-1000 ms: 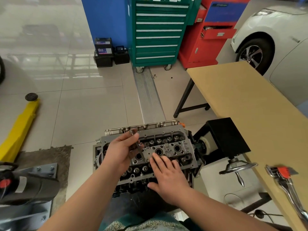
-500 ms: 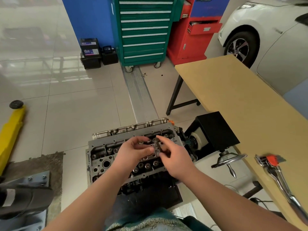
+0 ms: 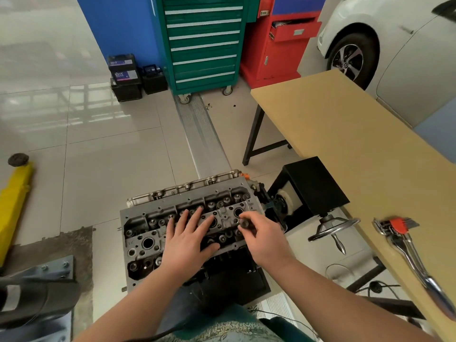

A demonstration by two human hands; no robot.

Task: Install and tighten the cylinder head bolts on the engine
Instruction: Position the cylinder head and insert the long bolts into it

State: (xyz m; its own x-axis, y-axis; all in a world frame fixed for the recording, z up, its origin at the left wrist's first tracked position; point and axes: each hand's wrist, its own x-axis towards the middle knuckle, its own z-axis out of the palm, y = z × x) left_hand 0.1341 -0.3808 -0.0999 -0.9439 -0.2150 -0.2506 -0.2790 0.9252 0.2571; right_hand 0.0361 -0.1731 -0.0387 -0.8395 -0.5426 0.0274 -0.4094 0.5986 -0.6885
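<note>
Early stage: left hand (image 3: 187, 239) rests flat, fingers spread, on the cylinder head (image 3: 158, 233) while right hand (image 3: 261, 239) pinches what looks like a bolt (image 3: 245, 223) over its right end, ratchet (image 3: 409, 255) untouched on table (image 3: 345, 134), tightening left.

The scene was bright and evenly lit, with soft, weak shadows. Broad pale glare washed over the glossy floor tiles (image 3: 81, 119) at upper left, hazing that corner and mirroring faint shapes. The wide-angle lens bowed straight lines near the edges, so the bench (image 3: 345, 134) edge and the green tool cabinet (image 3: 202, 43) leaned. The chrome ratchet (image 3: 417, 265) at lower right was smeared by blur, while the cylinder head (image 3: 145, 233) at centre stayed fairly sharp.
</note>
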